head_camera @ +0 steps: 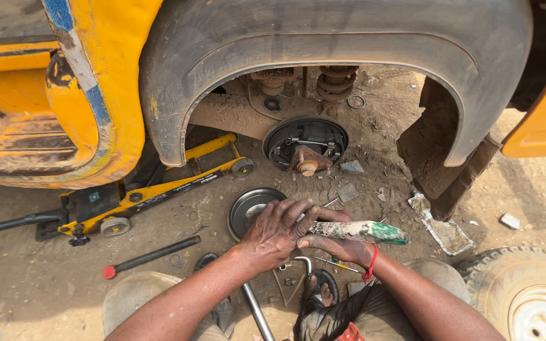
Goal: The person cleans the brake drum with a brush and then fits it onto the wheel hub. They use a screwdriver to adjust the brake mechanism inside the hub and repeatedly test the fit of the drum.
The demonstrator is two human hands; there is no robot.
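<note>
Head view looks down on both hands meeting low at centre, near the ground. The right hand [342,247] is wrapped round a crumpled white-and-green tube [358,232]; the left hand [277,232] pinches its left end. It looks soft and light, probably greasy, best gripped mid-body. Just behind lies a round brake drum [248,208]; farther off, a yellow floor jack [159,189] with a black label strip.

Drum [251,208] lies before hub [306,146], seemingly.
</note>
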